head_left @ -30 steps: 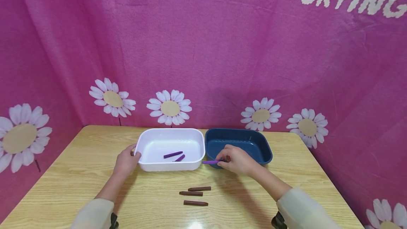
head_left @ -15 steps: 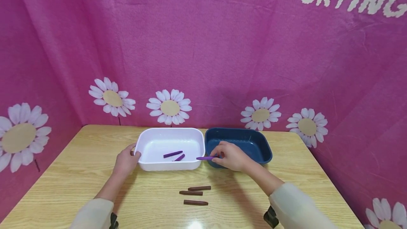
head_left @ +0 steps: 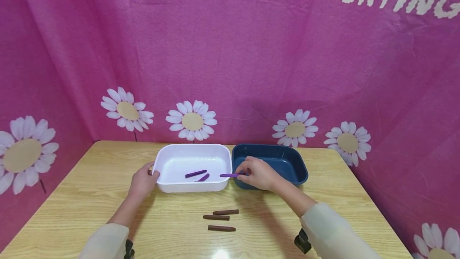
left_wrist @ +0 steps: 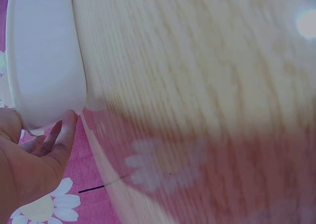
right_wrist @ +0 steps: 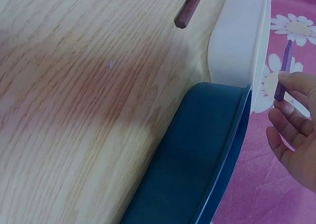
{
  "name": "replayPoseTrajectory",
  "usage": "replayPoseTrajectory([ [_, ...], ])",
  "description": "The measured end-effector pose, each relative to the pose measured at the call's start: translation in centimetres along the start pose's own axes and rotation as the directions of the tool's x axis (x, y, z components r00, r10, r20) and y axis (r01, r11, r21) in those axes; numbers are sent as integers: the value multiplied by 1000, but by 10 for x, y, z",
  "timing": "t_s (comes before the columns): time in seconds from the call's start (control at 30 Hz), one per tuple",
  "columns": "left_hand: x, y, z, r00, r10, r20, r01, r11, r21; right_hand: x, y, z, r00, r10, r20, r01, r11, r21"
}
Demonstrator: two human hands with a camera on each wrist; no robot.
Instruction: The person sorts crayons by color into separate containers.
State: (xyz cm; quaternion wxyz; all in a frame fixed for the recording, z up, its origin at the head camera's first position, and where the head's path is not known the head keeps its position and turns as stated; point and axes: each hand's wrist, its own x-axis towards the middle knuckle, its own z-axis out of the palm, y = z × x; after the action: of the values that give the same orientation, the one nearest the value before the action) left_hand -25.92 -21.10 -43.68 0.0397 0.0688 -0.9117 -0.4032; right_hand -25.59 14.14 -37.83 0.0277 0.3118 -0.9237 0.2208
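Observation:
My right hand (head_left: 259,175) pinches a purple crayon (head_left: 229,175) between thumb and fingertips, over where the white bin and the dark blue bin meet. The crayon's tip points left, across the right rim of the white bin (head_left: 194,188). In the right wrist view the same crayon (right_wrist: 284,71) is held above the rims, the other fingers loosely bent. My left hand (head_left: 143,180) grips the white bin's left end, the fingers (left_wrist: 63,140) against its outer wall in the left wrist view. Two purple crayons (head_left: 196,174) lie inside the white bin.
The dark blue bin (head_left: 287,167) stands right against the white one. Three brown crayons (head_left: 221,228) lie on the wooden table (head_left: 172,227) in front of the bins. Behind the table hangs a pink cloth (head_left: 230,71) with daisies.
My right hand has lifted and moved left with the purple crayon, from the dark blue bin's front edge to over the white bin's right rim. The left hand stays put.

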Motion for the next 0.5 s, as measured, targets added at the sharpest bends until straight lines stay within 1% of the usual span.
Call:
replayPoseTrajectory([
  [0.17,0,1,0,1000,6,-3,-6,1000,-2,3,-1,2,1000,-5,8,5,1000,-16],
  [0.33,1,0,1,1000,-5,4,5,1000,-1,4,-3,3,999,33,21,-33,999,4],
  [0.5,2,-1,0,1000,-11,8,11,1000,8,6,-4,4,1000,20,10,-20,1000,7],
])
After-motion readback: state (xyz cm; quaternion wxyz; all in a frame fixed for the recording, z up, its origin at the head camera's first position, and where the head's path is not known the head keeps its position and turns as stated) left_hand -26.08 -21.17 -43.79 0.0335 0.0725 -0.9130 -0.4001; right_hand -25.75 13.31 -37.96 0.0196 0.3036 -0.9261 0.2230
